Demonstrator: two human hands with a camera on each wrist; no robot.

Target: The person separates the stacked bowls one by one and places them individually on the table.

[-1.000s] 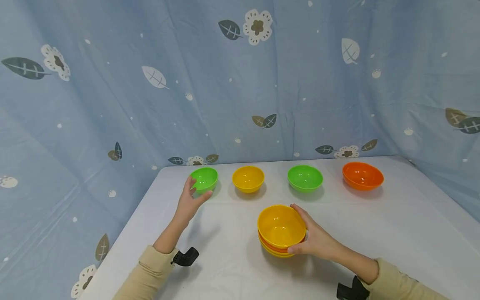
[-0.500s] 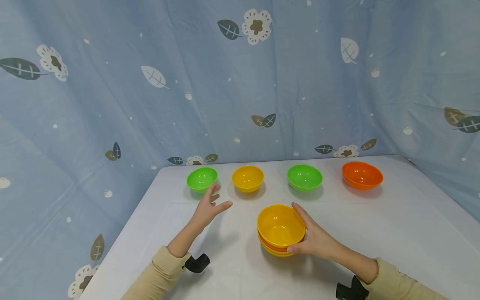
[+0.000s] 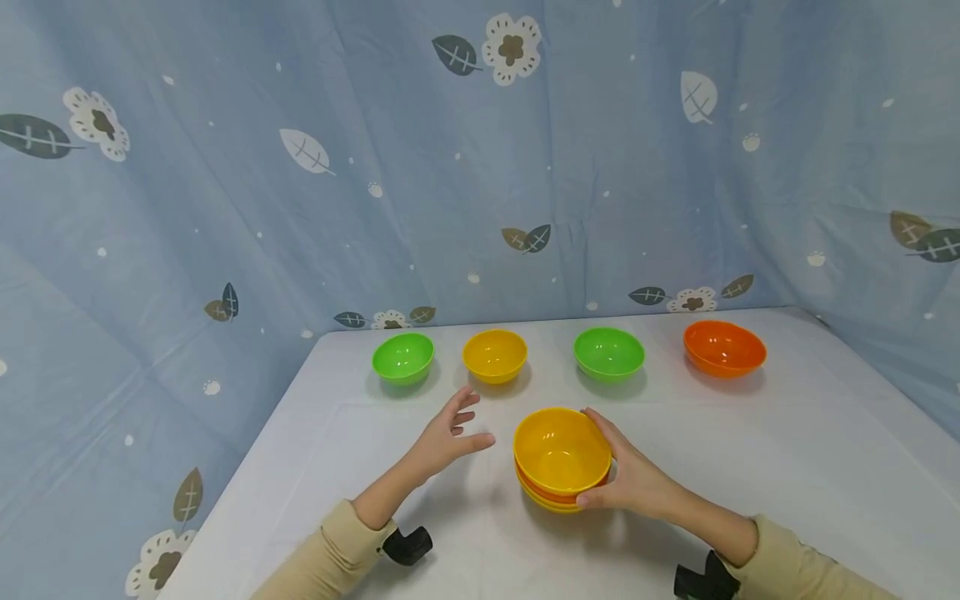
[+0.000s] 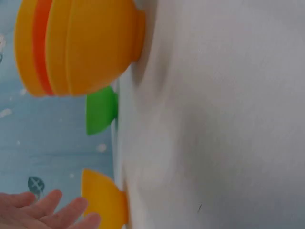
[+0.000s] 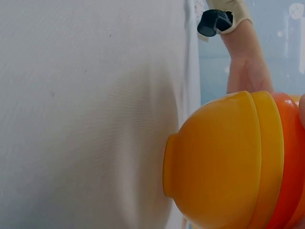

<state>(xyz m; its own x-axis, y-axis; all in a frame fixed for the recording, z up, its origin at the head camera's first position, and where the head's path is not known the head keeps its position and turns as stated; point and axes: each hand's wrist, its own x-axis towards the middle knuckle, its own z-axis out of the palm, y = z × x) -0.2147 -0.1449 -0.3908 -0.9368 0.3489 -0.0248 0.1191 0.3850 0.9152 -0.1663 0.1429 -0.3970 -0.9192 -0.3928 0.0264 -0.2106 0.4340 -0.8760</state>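
Near the middle of the table is a nested stack of bowls (image 3: 562, 452), yellow on top, with an orange rim showing between yellow ones. My right hand (image 3: 633, 475) holds this stack from the right, thumb on the near side and fingers over the far side of the rim. To the left of the stack, my left hand (image 3: 442, 437) hovers apart from it, palm facing it, fingers spread and holding nothing. The left wrist view shows the stack's side and foot, with the fingers (image 4: 62, 210) of the left hand at the lower left.
Along the back of the white-covered table (image 3: 337, 450) stands a row of single bowls: a green bowl (image 3: 403, 360), a yellow bowl (image 3: 495, 357), another green bowl (image 3: 609, 355) and an orange bowl (image 3: 724, 348). A blue patterned curtain (image 3: 420, 192) hangs behind and at the left.
My left hand has moved away from the left green bowl, rightward and nearer to me, coming close to the stack. My right hand keeps its hold, and the stack stays in place.
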